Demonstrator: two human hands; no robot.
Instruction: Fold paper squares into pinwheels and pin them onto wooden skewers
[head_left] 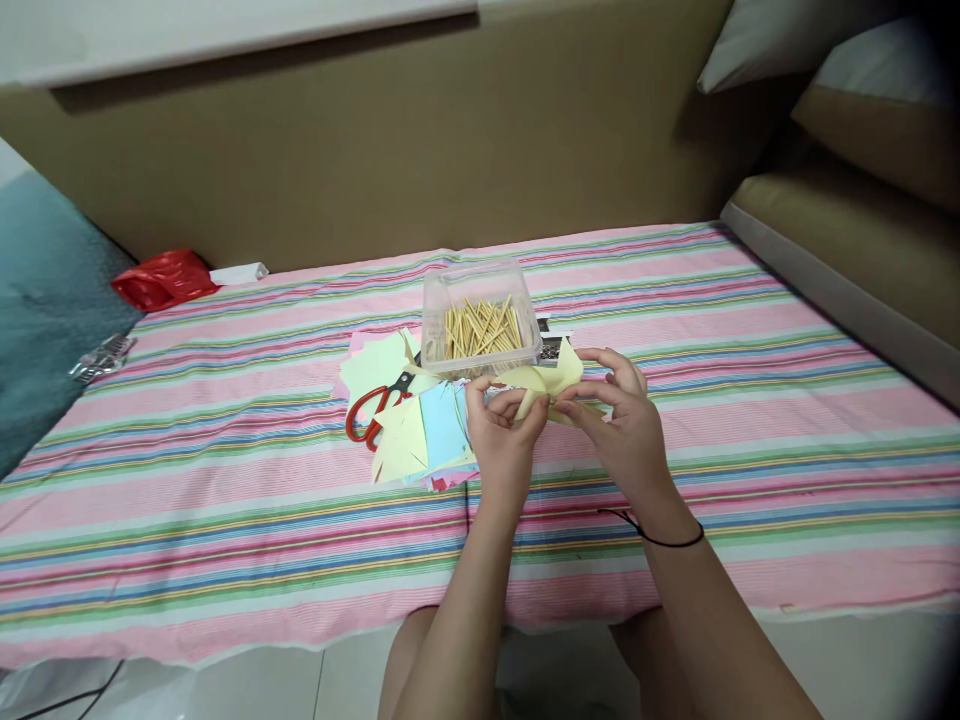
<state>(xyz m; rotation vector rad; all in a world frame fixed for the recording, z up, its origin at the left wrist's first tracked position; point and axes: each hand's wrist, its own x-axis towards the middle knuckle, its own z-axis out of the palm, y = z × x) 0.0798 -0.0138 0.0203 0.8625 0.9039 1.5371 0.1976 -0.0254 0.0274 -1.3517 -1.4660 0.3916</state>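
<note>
Pale yellow folded paper (pixel 551 385), creased and pointed, between both hands (pixel 562 425).

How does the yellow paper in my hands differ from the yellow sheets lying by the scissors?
The yellow paper in hand is folded and bent into points, held above the cloth by the left hand and right hand. The yellow sheets by the red scissors, such as the loose yellow sheet, lie flat and unheld on the paper stack. Both share the same pale yellow colour.

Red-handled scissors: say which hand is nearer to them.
Left. The left hand holds the folded yellow paper just right of the red-handled scissors, past the paper stack; the right hand is farther right, on the same paper.
</note>
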